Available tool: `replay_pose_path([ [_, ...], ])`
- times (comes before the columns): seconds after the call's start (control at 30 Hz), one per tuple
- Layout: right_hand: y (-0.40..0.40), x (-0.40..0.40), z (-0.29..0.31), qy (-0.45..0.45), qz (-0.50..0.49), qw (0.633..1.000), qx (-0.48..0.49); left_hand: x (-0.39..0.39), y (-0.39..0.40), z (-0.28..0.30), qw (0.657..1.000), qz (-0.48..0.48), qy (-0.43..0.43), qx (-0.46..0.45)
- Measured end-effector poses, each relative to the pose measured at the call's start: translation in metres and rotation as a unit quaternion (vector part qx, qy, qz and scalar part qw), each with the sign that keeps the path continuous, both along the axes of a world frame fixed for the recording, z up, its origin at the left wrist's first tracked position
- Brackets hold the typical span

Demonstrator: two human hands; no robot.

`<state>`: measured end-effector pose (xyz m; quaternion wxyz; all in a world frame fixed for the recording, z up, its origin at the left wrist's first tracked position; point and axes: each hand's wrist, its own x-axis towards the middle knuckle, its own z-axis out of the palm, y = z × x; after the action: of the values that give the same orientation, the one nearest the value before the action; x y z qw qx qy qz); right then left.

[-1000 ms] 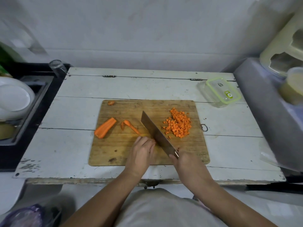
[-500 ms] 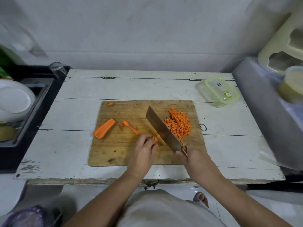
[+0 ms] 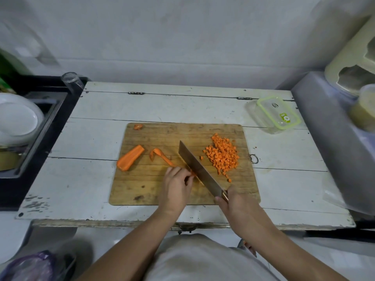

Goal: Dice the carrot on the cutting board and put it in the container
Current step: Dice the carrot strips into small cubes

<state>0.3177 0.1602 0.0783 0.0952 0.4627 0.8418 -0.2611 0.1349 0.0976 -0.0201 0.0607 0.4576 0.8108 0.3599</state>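
Observation:
A wooden cutting board (image 3: 142, 187) lies on the white table. My right hand (image 3: 233, 201) grips the handle of a cleaver (image 3: 197, 169), whose blade slants across the board's middle. My left hand (image 3: 176, 184) holds carrot strips with curled fingers against the blade's left side; the strips are mostly hidden under the fingers. A pile of diced carrot (image 3: 222, 155) sits right of the blade. A carrot half (image 3: 129, 158) and a thin curved carrot strip (image 3: 160, 156) lie on the left. A clear container with a green-rimmed lid (image 3: 278, 113) stands at the table's back right.
A small carrot end (image 3: 138, 126) lies at the board's back left corner. A glass (image 3: 71, 80) stands by a black sink (image 3: 40, 118) holding white plates (image 3: 16, 118) on the left. A grey box (image 3: 334, 128) borders the table's right side.
The cleaver swung right toward the diced pile, then came back left beside my left hand's fingers. My left hand stayed on the carrot strips.

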Motion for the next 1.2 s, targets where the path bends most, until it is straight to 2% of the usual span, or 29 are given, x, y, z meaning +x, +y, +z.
replay_pose_path([
  [0.2, 0.000, -0.038, -0.009, -0.015, 0.000, 0.999, 0.041, -0.002, 0.003, -0.004, 1.000, -0.012, 0.018, 0.015],
  [0.3, 0.008, -0.047, -0.012, 0.028, -0.032, 0.999, 0.025, -0.001, 0.002, -0.005, 1.000, -0.012, 0.003, 0.022],
  [0.47, 0.007, -0.015, -0.007, 0.073, -0.073, 0.995, 0.007, -0.004, 0.003, -0.011, 0.999, -0.006, -0.014, 0.030],
  [0.63, -0.004, -0.001, -0.006, 0.055, -0.031, 0.998, 0.016, -0.004, 0.004, -0.013, 1.000, 0.002, -0.007, 0.027],
  [1.2, -0.023, -0.008, 0.004, -0.009, -0.045, 0.999, -0.024, -0.002, 0.002, -0.003, 1.000, 0.002, -0.007, 0.003],
])
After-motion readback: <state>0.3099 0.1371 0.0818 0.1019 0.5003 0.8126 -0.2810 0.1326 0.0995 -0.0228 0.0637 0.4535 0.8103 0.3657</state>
